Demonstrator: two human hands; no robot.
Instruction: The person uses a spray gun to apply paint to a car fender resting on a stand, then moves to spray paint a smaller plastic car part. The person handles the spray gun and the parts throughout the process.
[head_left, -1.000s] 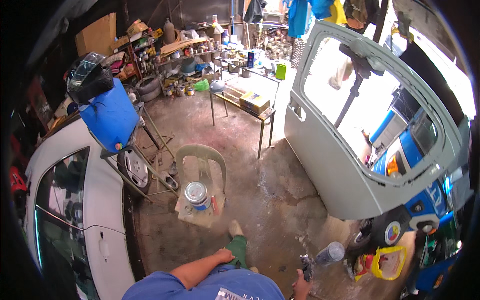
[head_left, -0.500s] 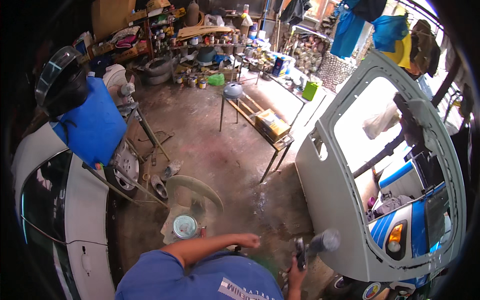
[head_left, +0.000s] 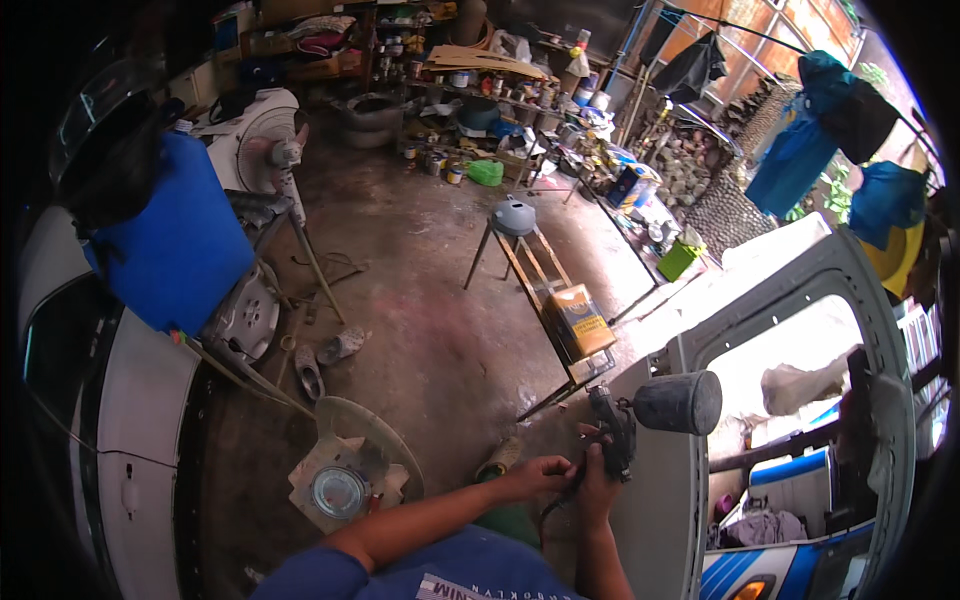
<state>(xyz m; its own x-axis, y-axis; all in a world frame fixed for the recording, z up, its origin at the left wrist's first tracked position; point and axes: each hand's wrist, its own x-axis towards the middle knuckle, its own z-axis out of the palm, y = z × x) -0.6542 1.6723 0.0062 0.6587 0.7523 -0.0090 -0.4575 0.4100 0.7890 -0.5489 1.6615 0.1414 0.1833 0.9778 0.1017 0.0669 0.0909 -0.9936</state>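
Note:
My right hand (head_left: 598, 474) is wrapped around the handle of a dark spray gun (head_left: 614, 432). The gun's grey cylindrical paint cup (head_left: 680, 403) points sideways to the right, in front of the grey vehicle door shell (head_left: 655, 480). Close beside the gun's handle is my left hand (head_left: 540, 478), its fingers curled and pinched together. Whatever lies between those fingers is too small to make out. A dark hose runs below the right hand, partly hidden by the hands.
Left of me, a round tin (head_left: 340, 492) stands on a plastic chair (head_left: 385, 440). Ahead is a metal stand (head_left: 535, 270) bearing a yellow-brown box (head_left: 578, 320). A blue panel (head_left: 175, 235) and a white car (head_left: 140, 430) are at the left. Shoes (head_left: 342, 345) lie on the floor.
The spray gun has risen in my right hand and come nearer the view. My left hand has moved right, up to the gun. The view has shifted, and the door sits lower.

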